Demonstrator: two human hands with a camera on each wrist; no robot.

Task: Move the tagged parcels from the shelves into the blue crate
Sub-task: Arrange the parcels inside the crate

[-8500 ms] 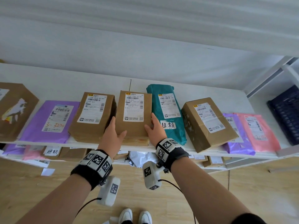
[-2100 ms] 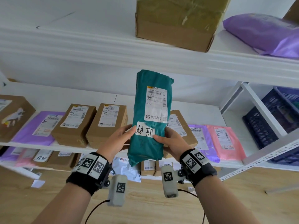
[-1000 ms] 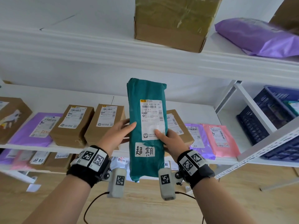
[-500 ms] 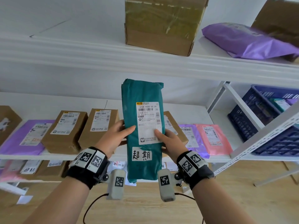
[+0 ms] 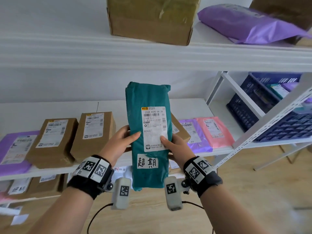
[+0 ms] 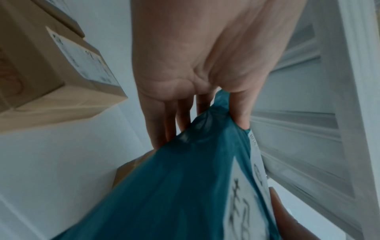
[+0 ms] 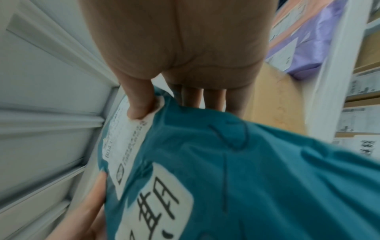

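Parcels first: the teal parcel (image 5: pixel 148 132) with the handwritten tag (image 5: pixel 147 161) is off the shelf and upright in mid-air, left hand (image 5: pixel 120 142) and right hand (image 5: pixel 175 146) both pinching its sides, thumbs in front and fingers behind. Blue crate (image 5: pixel 270 105) sits at the right end of the shelf (image 5: pixel 219 149), a few parcels already in it. Looks partway done, and at least one tagged box (image 5: pixel 18 188) waits on the lower shelf

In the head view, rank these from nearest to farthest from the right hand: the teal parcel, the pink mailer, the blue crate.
1. teal parcel: gripped by the right hand, thumb on its label.
2. pink mailer: flat on the shelf, to that hand's right.
3. blue crate: in the next shelf bay, far right.
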